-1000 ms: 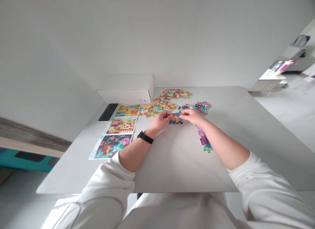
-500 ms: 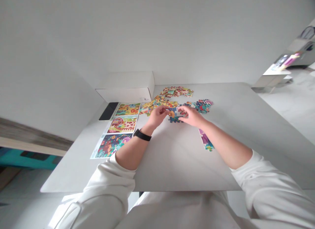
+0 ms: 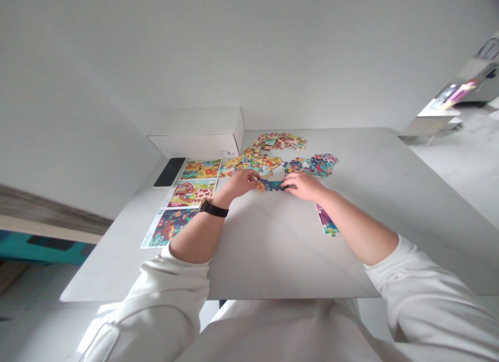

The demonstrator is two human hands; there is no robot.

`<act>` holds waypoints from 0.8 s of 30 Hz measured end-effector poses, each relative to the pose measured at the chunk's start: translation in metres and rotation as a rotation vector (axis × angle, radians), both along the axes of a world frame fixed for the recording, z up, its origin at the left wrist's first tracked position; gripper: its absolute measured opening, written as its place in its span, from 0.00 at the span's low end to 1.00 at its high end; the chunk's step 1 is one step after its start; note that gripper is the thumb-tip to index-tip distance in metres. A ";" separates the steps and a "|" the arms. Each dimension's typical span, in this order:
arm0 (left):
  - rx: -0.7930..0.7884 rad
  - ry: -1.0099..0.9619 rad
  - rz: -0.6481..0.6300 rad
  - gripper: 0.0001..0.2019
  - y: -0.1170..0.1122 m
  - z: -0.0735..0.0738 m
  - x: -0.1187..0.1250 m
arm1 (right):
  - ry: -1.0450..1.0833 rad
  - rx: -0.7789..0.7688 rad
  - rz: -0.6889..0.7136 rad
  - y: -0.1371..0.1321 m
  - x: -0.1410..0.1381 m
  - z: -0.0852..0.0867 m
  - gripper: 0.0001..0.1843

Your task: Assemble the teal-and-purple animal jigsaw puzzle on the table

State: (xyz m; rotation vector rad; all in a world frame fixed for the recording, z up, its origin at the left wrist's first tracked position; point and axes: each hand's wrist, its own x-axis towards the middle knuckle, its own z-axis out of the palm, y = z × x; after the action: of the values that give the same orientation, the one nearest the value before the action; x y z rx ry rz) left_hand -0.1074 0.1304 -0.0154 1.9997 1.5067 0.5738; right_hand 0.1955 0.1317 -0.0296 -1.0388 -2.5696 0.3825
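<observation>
A short, flat strip of dark-blue puzzle pieces (image 3: 275, 186) is laid left-to-right on the pale grey tabletop (image 3: 273, 242). Its right end is touched by the right hand (image 3: 299, 185), whether gripped cannot be told; at its left end, an orange-and-blue piece (image 3: 262, 186) is pinched by the left hand (image 3: 244, 183).

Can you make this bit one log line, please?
left hand: at orange-patterned puzzle piece | right hand: at dark-blue puzzle pieces | farther back: white box

An orange-patterned piece (image 3: 262, 186) has been shifted (with the left hand (image 3: 244, 183)) from behind the blue strip (image 3: 276, 186) to its left.
</observation>
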 end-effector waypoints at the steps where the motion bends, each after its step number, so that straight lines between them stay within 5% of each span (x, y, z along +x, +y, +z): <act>1: 0.009 0.024 -0.004 0.16 -0.001 0.000 0.001 | -0.012 0.000 -0.002 0.000 0.000 0.000 0.14; 19: 0.216 0.427 0.104 0.17 -0.025 0.003 0.023 | -0.057 -0.007 0.011 0.001 0.001 0.000 0.15; 24: 0.299 0.316 -0.155 0.15 -0.019 0.001 0.014 | -0.044 -0.014 0.015 0.001 0.001 0.000 0.16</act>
State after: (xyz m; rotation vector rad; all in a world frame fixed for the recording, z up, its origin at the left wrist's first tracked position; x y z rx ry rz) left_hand -0.0930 0.1110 -0.0143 2.5108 1.4928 0.4549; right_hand 0.1965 0.1324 -0.0295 -1.0447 -2.6183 0.3861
